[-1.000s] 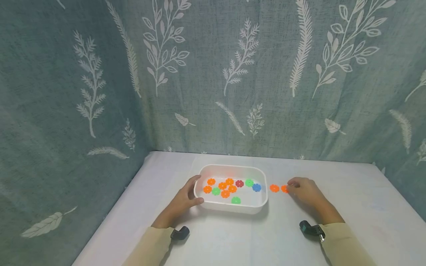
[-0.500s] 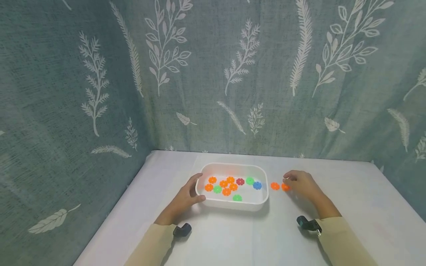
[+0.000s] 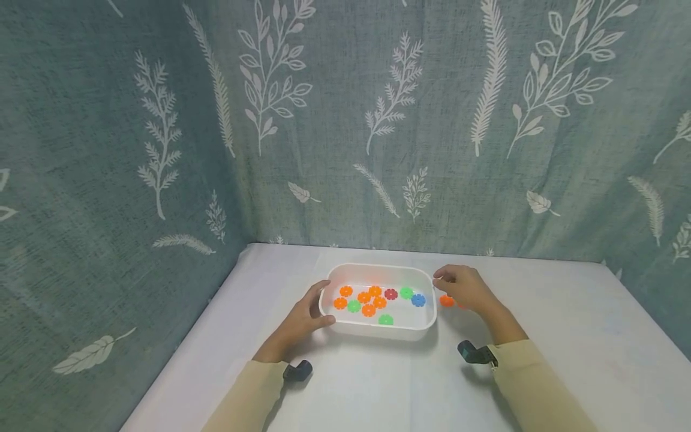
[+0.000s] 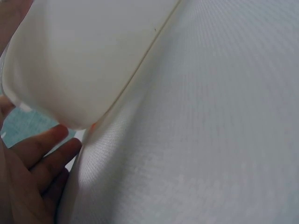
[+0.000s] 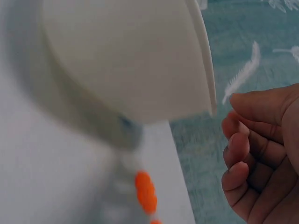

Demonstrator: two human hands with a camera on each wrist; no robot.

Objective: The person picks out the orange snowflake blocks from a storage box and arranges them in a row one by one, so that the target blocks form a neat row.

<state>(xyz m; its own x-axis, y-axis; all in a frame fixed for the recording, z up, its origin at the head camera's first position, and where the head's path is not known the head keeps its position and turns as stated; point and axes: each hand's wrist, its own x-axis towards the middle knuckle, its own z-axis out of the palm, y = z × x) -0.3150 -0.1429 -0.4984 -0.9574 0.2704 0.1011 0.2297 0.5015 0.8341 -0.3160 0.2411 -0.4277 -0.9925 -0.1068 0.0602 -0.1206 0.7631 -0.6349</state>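
A white plastic tub stands on the table with several flower-shaped plastic discs inside: orange, green, dark red and blue. My left hand holds its left end, thumb at the near rim and fingers round the far corner. By the right rim is my right hand, fingers loosely bent, nothing visible in them; the right wrist view shows it apart from the tub wall. Orange discs lie outside the tub under this hand, which partly covers them.
A white cloth covers the table. Behind and to the left hangs a green curtain with white leaf patterns. A dark wrist camera sits at the right cuff, another camera at the left.
My right hand has left the outer orange disc and moved left and away from me to the tub's right rim. The left hand keeps its hold on the tub.
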